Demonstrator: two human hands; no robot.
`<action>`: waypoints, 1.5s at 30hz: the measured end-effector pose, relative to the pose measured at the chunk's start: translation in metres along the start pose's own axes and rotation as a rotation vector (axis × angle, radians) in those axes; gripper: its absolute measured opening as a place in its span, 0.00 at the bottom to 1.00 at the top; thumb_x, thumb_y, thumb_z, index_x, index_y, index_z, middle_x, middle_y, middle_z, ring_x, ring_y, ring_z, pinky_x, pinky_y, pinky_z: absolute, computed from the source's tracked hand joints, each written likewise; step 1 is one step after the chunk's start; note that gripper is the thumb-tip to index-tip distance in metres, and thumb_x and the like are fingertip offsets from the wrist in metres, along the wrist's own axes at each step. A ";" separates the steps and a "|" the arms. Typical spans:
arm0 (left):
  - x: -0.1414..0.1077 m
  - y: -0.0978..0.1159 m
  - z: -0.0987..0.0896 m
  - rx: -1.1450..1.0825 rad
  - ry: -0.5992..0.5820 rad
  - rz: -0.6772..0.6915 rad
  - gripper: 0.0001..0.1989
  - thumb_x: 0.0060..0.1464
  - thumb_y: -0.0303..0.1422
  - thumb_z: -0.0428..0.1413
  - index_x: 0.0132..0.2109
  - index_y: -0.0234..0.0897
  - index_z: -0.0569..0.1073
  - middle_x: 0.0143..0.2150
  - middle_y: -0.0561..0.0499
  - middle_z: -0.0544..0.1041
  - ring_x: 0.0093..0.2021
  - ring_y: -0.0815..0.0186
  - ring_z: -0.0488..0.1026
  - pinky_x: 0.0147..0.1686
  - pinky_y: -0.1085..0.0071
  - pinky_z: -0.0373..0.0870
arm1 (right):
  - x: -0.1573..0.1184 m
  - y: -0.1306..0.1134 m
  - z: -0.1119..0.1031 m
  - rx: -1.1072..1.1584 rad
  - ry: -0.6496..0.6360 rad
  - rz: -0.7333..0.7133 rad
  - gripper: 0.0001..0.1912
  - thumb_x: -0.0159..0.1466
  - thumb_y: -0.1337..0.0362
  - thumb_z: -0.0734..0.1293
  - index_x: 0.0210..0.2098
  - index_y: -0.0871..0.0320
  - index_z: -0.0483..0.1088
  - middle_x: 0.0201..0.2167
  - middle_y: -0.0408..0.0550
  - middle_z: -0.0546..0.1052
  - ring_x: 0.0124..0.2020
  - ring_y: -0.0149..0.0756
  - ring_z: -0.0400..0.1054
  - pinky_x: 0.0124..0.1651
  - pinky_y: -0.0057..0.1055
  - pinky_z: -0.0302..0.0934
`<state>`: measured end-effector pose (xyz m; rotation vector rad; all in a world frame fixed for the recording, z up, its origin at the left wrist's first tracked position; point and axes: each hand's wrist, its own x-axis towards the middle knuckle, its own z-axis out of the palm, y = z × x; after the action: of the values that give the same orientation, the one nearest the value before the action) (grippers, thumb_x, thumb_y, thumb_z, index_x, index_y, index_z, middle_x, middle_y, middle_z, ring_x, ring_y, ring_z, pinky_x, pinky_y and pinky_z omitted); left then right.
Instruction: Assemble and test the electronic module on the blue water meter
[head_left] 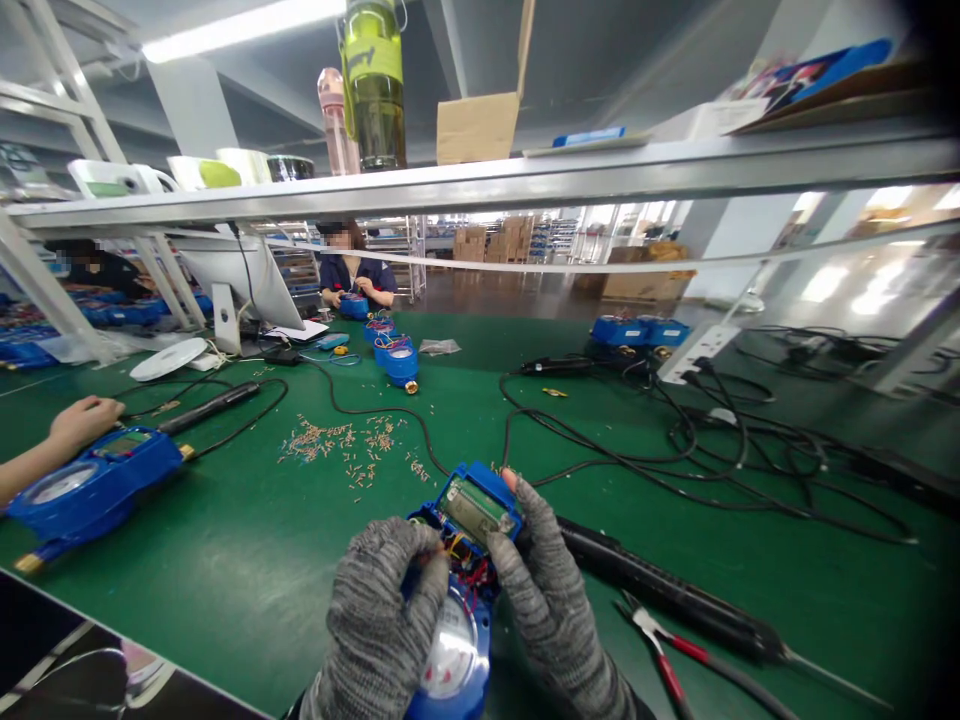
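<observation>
Meter (454, 640): between the worker's hands (382, 620). On the counter (247, 560): screwdriver (667, 590) right of the hands, pliers (649, 624) on its near side; loose parts (379, 433) beyond, leftward; monitor (240, 280) farther back, left.

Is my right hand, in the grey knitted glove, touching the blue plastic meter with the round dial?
Touching. In the head view, your right hand rests its thumb and index fingertip against the meter, at the display housing's edge.

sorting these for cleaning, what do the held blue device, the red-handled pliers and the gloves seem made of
Blue device: glossy shell, plastic or painted metal; the sheen leaves it open.
Pliers: shiny grey head, likely steel; smooth red grips, probably plastic.
Gloves: matte knit fabric; ribbed, mottled grey texture.
</observation>
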<state>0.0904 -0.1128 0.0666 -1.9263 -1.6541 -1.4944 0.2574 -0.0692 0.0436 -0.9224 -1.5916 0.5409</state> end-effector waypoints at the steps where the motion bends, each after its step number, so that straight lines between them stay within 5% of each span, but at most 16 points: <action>1: -0.002 0.000 -0.001 0.005 -0.027 -0.004 0.04 0.57 0.31 0.58 0.40 0.43 0.76 0.35 0.50 0.81 0.35 0.58 0.80 0.36 0.56 0.80 | 0.000 0.000 0.000 0.000 0.002 0.005 0.27 0.70 0.60 0.62 0.67 0.39 0.55 0.67 0.41 0.65 0.67 0.40 0.59 0.67 0.44 0.56; 5: -0.004 0.002 -0.003 0.050 -0.054 0.016 0.04 0.59 0.33 0.57 0.41 0.44 0.76 0.36 0.51 0.82 0.35 0.58 0.80 0.35 0.57 0.81 | 0.000 0.001 -0.001 -0.007 -0.007 0.008 0.27 0.70 0.60 0.62 0.67 0.39 0.55 0.67 0.42 0.64 0.67 0.40 0.59 0.67 0.43 0.57; 14: 0.006 0.008 -0.001 0.281 0.089 0.272 0.08 0.63 0.33 0.51 0.40 0.40 0.76 0.34 0.49 0.83 0.33 0.57 0.81 0.34 0.57 0.80 | -0.001 0.006 0.002 -0.007 0.005 -0.006 0.27 0.70 0.59 0.61 0.67 0.37 0.55 0.67 0.40 0.65 0.66 0.39 0.60 0.67 0.42 0.56; 19: 0.007 0.012 0.001 0.261 0.043 0.227 0.08 0.62 0.34 0.52 0.39 0.41 0.77 0.34 0.50 0.83 0.32 0.58 0.80 0.32 0.58 0.80 | -0.002 0.004 0.002 -0.022 0.001 0.015 0.27 0.70 0.59 0.61 0.67 0.37 0.54 0.67 0.43 0.65 0.67 0.43 0.60 0.66 0.51 0.57; 35: 0.010 0.006 -0.001 0.129 -0.067 0.109 0.10 0.66 0.34 0.49 0.44 0.39 0.75 0.38 0.48 0.84 0.36 0.61 0.83 0.38 0.62 0.83 | 0.001 -0.001 -0.001 -0.035 -0.009 -0.004 0.27 0.69 0.59 0.63 0.66 0.40 0.57 0.65 0.46 0.68 0.64 0.44 0.64 0.63 0.48 0.62; 45: 0.008 0.014 0.002 0.071 -0.106 -0.080 0.09 0.64 0.33 0.51 0.42 0.38 0.75 0.36 0.48 0.83 0.35 0.61 0.82 0.37 0.63 0.82 | 0.002 -0.003 -0.002 -0.002 -0.022 0.007 0.27 0.70 0.61 0.63 0.66 0.41 0.57 0.65 0.44 0.67 0.65 0.43 0.62 0.66 0.47 0.59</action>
<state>0.1016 -0.1115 0.0779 -1.9546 -1.8230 -1.3626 0.2587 -0.0695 0.0478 -0.9274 -1.6094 0.5560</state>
